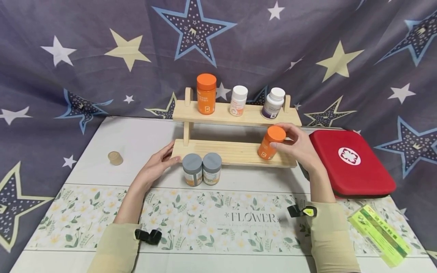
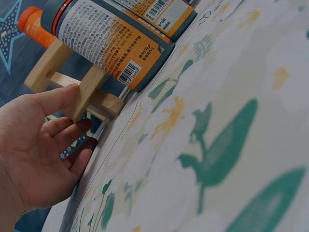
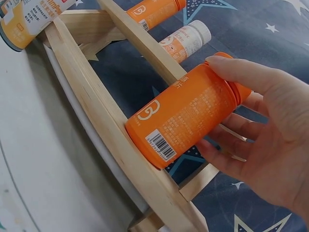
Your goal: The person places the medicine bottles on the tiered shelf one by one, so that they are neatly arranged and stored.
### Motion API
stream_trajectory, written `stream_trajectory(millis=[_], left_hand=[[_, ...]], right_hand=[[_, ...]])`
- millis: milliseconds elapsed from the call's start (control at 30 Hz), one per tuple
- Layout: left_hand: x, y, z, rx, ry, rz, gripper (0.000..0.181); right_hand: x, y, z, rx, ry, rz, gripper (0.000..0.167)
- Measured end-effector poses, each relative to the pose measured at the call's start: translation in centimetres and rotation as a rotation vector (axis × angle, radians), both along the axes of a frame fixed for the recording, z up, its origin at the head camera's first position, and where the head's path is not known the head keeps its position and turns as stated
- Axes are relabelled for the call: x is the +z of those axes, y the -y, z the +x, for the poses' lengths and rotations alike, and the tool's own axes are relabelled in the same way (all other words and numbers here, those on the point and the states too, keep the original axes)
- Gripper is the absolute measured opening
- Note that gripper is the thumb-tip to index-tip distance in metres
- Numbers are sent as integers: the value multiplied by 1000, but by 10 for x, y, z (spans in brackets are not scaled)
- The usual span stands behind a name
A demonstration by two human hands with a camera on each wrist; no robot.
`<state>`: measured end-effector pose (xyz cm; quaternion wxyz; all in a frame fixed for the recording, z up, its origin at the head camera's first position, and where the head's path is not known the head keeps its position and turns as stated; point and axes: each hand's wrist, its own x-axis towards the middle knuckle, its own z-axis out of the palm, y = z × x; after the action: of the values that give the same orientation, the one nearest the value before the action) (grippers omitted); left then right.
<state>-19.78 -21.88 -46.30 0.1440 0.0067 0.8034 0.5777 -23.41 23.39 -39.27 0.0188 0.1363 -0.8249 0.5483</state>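
My right hand (image 1: 300,147) grips an orange pill bottle (image 3: 181,113) near its cap, thumb on one side and fingers round the other. The bottle stands at the right end of the lower board of a two-tier wooden shelf (image 1: 235,151). At that board's left end, my left hand (image 1: 157,165) holds the wood, thumb on its edge and fingers beneath. Two grey-lidded jars (image 1: 192,170) stand side by side before the shelf. Up on the top board are a larger orange bottle (image 1: 206,94), a small white bottle (image 1: 238,101) and a white-and-purple bottle (image 1: 273,104).
A red first-aid case (image 1: 351,167) lies right of the shelf, close to my right forearm. Nearer the front is a green-yellow packet (image 1: 380,235). A small tan cylindrical object (image 1: 115,158) lies at the left. Behind the table hangs a starry curtain (image 1: 85,38).
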Motion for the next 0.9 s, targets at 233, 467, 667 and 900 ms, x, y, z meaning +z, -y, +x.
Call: stream_trajectory(millis=[233,467,667,900], left_hand=[[0,0,0,1,7,4,84],[0,-1,0,1,7,4,85],[0,0,-1,6,9,-1,85],[0,0,-1,8,13,-1,84]], right_hand=[[1,2,0,-8,5,21,54],[-2,2,-1,-19,-8,10,54],[-3,1,-1,-15,-28,15,57],[3,-2,1,-24,-39,11,59]])
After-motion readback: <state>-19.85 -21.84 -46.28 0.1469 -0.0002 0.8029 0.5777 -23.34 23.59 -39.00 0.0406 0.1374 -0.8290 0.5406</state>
